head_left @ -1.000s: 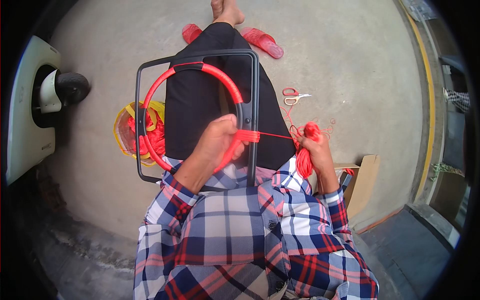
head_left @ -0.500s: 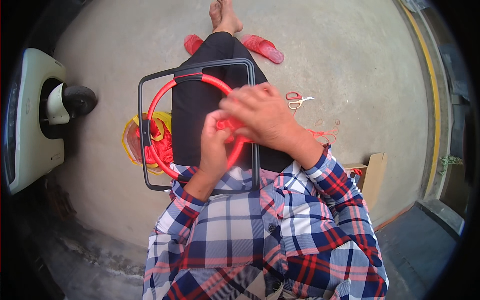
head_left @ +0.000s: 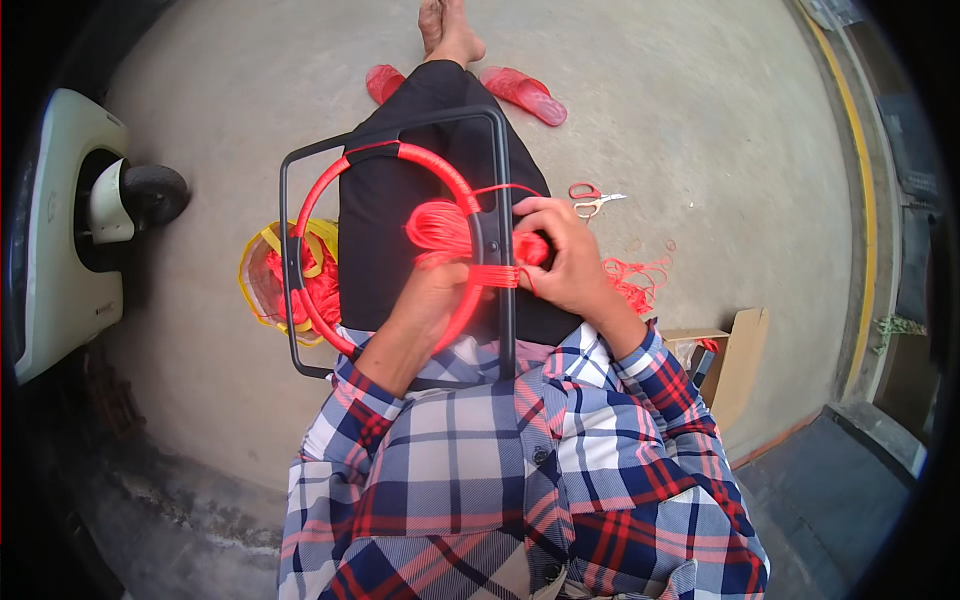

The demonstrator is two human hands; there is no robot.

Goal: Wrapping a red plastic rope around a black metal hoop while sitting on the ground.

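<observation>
head view: l. hand (head_left: pixel 432 294) clamped on red-wrapped ring (head_left: pixel 450 174), set inside a black frame (head_left: pixel 507 335) over the lap (head_left: pixel 385 270). r. hand (head_left: pixel 568 255), just beyond frame's r. bar, closed on red cord bundle (head_left: pixel 438 228), whose loops show inside ring; scissors (head_left: pixel 600 198) lie on floor (head_left: pixel 700 120) nearby.

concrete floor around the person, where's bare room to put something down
Bare floor lies right of the scissors up to the yellow line, and between the wheel and the left slipper. It's crowded around the left hand and right hand: cord bundle, red ring, black frame.
</observation>
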